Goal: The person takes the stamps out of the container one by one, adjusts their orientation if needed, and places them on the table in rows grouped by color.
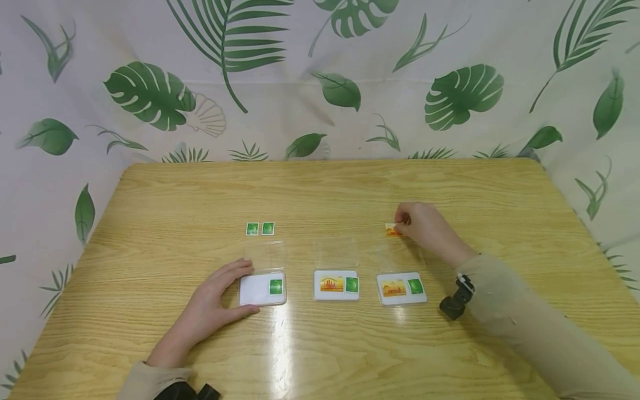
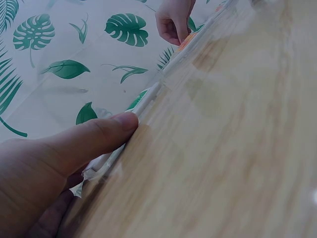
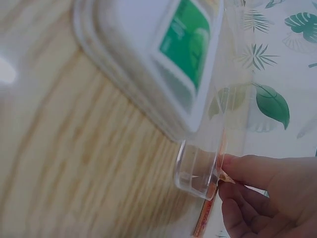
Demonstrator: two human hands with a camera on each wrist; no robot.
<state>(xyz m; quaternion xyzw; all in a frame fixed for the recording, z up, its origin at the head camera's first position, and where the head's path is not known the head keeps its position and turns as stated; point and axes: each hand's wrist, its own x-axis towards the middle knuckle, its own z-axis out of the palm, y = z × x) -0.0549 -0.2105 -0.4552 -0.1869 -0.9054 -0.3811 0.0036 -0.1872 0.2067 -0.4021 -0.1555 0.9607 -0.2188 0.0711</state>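
At the back right, my right hand (image 1: 420, 225) pinches an orange-and-yellow stamp (image 1: 391, 229) between thumb and fingers, just behind the raised clear lid of the right case. In the right wrist view, a pale corner (image 3: 226, 177) shows at the fingertips. My left hand (image 1: 215, 303) holds the left plastic case (image 1: 255, 294), thumb along its front edge and fingers by its hinge. That case's white insert bears one green stamp (image 1: 276, 286) on the right side. The middle case (image 1: 336, 296) and the right case (image 1: 402, 300) each show an orange and a green stamp.
Behind the left case, two loose green stamps (image 1: 252, 229) lie side by side on the wooden table (image 1: 330, 194). All three clear lids (image 1: 336, 251) are folded back behind their cases. A leaf-patterned cloth (image 1: 280, 111) hangs beyond the table's far edge.
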